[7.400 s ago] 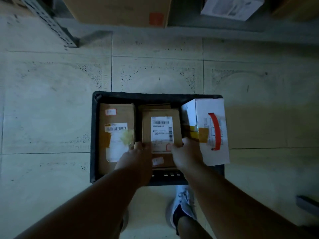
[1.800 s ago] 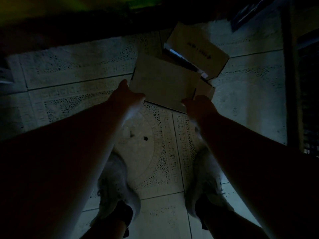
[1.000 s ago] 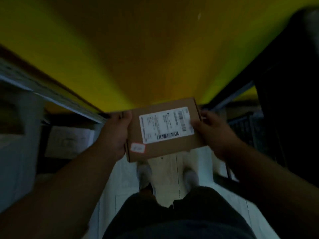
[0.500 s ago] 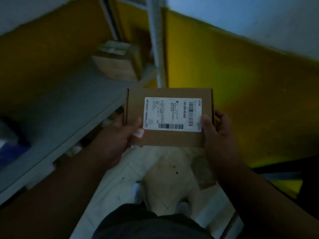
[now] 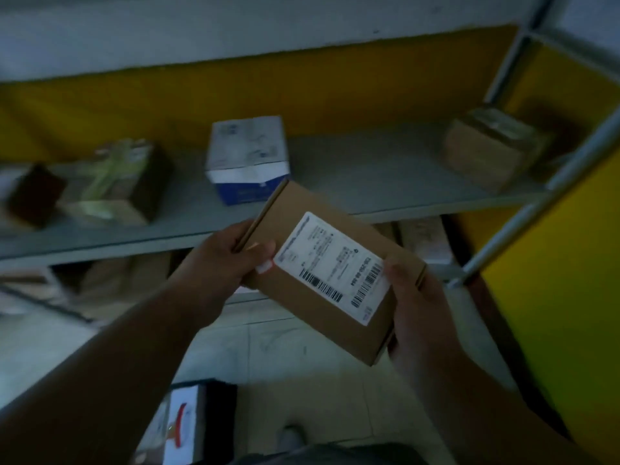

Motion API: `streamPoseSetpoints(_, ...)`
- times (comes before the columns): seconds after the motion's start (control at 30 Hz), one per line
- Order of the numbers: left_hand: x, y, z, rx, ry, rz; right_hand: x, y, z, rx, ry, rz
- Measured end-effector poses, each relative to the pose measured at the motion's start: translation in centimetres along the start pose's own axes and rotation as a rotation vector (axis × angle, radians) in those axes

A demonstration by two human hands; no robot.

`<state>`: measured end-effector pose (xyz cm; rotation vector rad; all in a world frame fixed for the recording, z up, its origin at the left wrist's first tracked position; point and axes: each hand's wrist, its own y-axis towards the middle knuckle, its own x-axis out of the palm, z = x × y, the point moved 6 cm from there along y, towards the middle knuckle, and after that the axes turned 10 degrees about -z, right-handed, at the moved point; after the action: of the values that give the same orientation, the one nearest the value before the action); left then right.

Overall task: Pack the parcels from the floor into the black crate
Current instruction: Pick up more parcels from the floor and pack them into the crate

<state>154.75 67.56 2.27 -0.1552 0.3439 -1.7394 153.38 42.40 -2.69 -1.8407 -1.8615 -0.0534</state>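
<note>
A flat brown cardboard parcel (image 5: pixel 330 273) is held in the air in front of a grey metal shelf (image 5: pixel 369 176), tilted so that its far-left corner points up and its near-right corner down. Its top face carries a white shipping label (image 5: pixel 332 266) with small print and two barcodes, one along the label's near edge and one at its right end; the print is too blurred to read. A small pale sticker with a red edge sits just beside the label's left corner.

The left hand (image 5: pixel 224 266) grips the parcel's left edge, thumb lying across the top face next to the sticker, the other fingers curled underneath. The right hand (image 5: pixel 419 317) holds the right, lower end, thumb pressed onto the top beside the label, palm cupped round the side. Both forearms reach forward from the bottom of the view.

Low on the left, on the pale tiled floor (image 5: pixel 302 347), stands the black crate (image 5: pixel 218 421), well apart from the held parcel, with a white box with a red mark (image 5: pixel 183 427) inside it.

On the shelf behind lie a white and blue box (image 5: pixel 248 156), a brown box (image 5: pixel 486 147) to the right, and a greenish package (image 5: pixel 117 179) to the left. A yellow wall (image 5: pixel 302 92) runs behind.
</note>
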Motion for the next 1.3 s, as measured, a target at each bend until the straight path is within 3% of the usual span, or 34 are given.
streamPoseSetpoints(0.13,-8.4,-7.5,-3.2,0.129,-0.599,0.286,9.9,-1.1,3.7,0.061,0.033,-0.235)
streamPoseSetpoints(0.27,-9.9,-13.9,-6.9,0.116,-0.917,0.470,16.9,-3.2,6.7,0.201,-0.415,-0.649)
streamPoseSetpoints(0.53,-8.4,-25.7,-13.0,0.050,-0.899,0.908,20.6,-5.4,14.8,0.658,-0.622,-1.096)
streamPoseSetpoints(0.67,-8.3,-31.7,-14.9,0.047,-0.831,1.005,22.5,-9.2,17.7,0.626,-0.737,-1.180)
streamPoseSetpoints(0.77,-8.9,-34.0,-15.5,0.051,-0.791,0.962,23.8,-12.0,18.5,0.575,-0.746,-1.286)
streamPoseSetpoints(0.87,-10.0,-35.2,-15.8,0.028,-0.774,0.906,25.2,-13.7,19.4,0.577,-0.706,-1.290)
streamPoseSetpoints(0.93,-11.2,-36.2,-16.3,0.024,-0.769,0.957,26.8,-15.3,20.2,0.535,-0.686,-1.255)
streamPoseSetpoints(1.07,-12.9,-40.2,-19.0,-0.031,-0.767,1.056,30.4,-19.3,22.9,0.387,-0.648,-0.990)
streamPoseSetpoints(1.17,-13.8,-44.1,-22.1,-0.113,-0.665,0.954,32.9,-22.7,26.2,0.336,-0.679,-0.812)
streamPoseSetpoints(1.3,-17.1,-50.0,-26.1,-0.147,-0.641,0.883,35.8,-27.7,31.8,0.386,-0.706,-0.765)
